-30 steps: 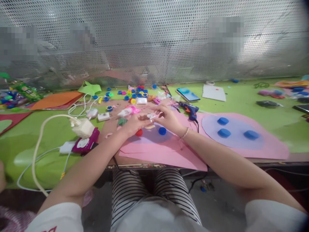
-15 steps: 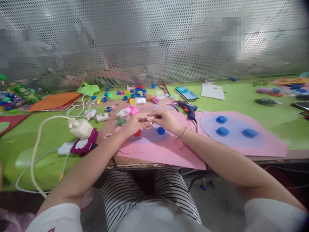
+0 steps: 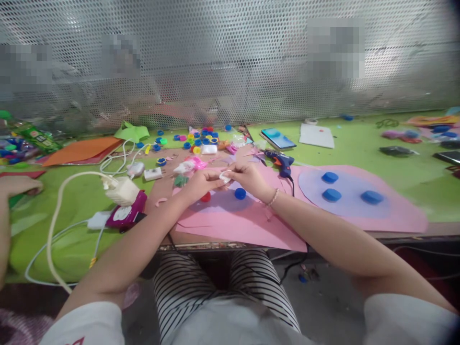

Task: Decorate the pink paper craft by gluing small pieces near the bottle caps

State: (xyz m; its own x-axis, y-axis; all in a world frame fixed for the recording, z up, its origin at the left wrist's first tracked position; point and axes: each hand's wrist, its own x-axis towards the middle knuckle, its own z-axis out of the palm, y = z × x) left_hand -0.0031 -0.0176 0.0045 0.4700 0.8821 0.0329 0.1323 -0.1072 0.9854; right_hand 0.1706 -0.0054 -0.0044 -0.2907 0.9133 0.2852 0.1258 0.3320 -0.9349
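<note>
Between the fingertips of both my hands is a small white piece [image 3: 225,177], pinched from either side. My left hand [image 3: 205,184] grips it from the left, and my right hand [image 3: 247,178], with a bracelet at the wrist, grips it from the right. Just below them a red cap [image 3: 206,197] and a blue cap [image 3: 240,193] lie on a pale purple shape [image 3: 223,205] over pink paper [image 3: 247,232]. My left fingers partly hide the red cap.
A glue gun [image 3: 282,163] lies behind my right hand, its cord running forward. At left stand a purple power strip [image 3: 125,213] and a white plug [image 3: 122,191]. Another person's hand [image 3: 21,185] is at the far left. Three blue caps [image 3: 331,195] sit on paper at right.
The white piece has turned and shows more of its face between my fingers. Another person's hand and forearm have come in at the left edge.
</note>
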